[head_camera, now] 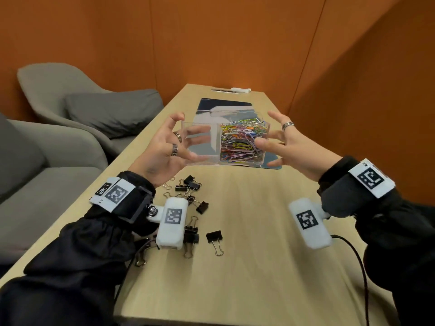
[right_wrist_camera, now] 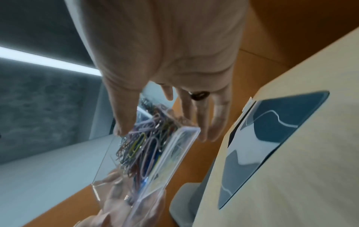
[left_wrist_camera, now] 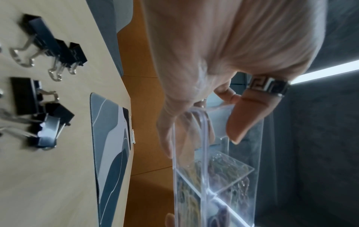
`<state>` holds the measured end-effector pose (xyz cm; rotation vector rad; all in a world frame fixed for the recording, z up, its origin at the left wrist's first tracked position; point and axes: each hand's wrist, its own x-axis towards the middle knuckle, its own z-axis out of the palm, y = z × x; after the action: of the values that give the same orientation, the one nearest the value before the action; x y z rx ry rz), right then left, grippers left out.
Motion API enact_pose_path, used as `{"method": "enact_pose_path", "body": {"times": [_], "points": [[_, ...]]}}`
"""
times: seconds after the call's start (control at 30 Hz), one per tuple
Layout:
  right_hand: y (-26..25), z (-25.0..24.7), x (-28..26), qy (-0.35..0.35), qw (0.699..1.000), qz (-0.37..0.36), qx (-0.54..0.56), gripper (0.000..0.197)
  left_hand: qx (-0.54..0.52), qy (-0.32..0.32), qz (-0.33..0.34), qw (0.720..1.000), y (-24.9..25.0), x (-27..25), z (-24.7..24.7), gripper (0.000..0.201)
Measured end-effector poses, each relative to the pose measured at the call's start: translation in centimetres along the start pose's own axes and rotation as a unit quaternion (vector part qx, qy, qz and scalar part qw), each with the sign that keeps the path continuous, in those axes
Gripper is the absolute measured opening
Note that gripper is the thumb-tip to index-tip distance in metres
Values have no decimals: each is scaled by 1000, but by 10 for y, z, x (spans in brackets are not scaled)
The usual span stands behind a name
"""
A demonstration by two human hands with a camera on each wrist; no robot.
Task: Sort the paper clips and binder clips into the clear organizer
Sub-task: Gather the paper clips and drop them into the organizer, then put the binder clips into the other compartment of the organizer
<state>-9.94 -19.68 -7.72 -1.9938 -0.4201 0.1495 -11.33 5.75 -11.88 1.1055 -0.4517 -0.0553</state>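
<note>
Both hands hold the clear organizer (head_camera: 202,142) up over the far half of the table. My left hand (head_camera: 164,147) curls round its empty left end, thumb on the front wall and fingers behind. My right hand (head_camera: 294,147) grips the right end, thumb on the front wall. That right compartment is packed with coloured paper clips (head_camera: 240,142). Several black binder clips (head_camera: 191,184) lie loose on the table below my left wrist. The left wrist view shows the left hand (left_wrist_camera: 223,61) on the organizer (left_wrist_camera: 194,176). The right wrist view shows the right hand (right_wrist_camera: 165,53) at the paper clips (right_wrist_camera: 139,145).
A blue and white mat (head_camera: 226,107) lies on the wooden table (head_camera: 259,231) beneath the organizer. Grey armchairs (head_camera: 58,95) stand along the table's left side and an orange wall on the right. A black cable (head_camera: 360,262) trails from my right wrist.
</note>
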Motion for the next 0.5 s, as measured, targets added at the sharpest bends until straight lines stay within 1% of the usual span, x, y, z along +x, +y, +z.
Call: {"method": "enact_pose_path", "body": {"times": [0.03,0.07,0.13,0.2,0.33,0.4,0.43,0.5], "points": [[4,2,0,-12,999,-3,46,92,0,0,-2,1000,3,0,3,68],[6,4,1,-19,996,-9,88,88,5,0,-6,1000,6,0,7,68],[10,7,2,-18,988,-31,147,71,30,1,-18,999,12,1,13,68],[13,10,1,-8,984,-46,171,62,55,1,-32,998,18,2,18,62],[20,13,1,10,981,-60,183,56,87,6,-68,994,33,9,15,48],[23,11,2,23,981,-60,184,59,121,35,-84,989,41,13,6,43],[25,10,3,30,980,-60,187,63,147,61,-94,983,44,16,0,41],[29,7,5,44,977,-55,201,68,228,120,-123,958,45,21,-14,33]]}}
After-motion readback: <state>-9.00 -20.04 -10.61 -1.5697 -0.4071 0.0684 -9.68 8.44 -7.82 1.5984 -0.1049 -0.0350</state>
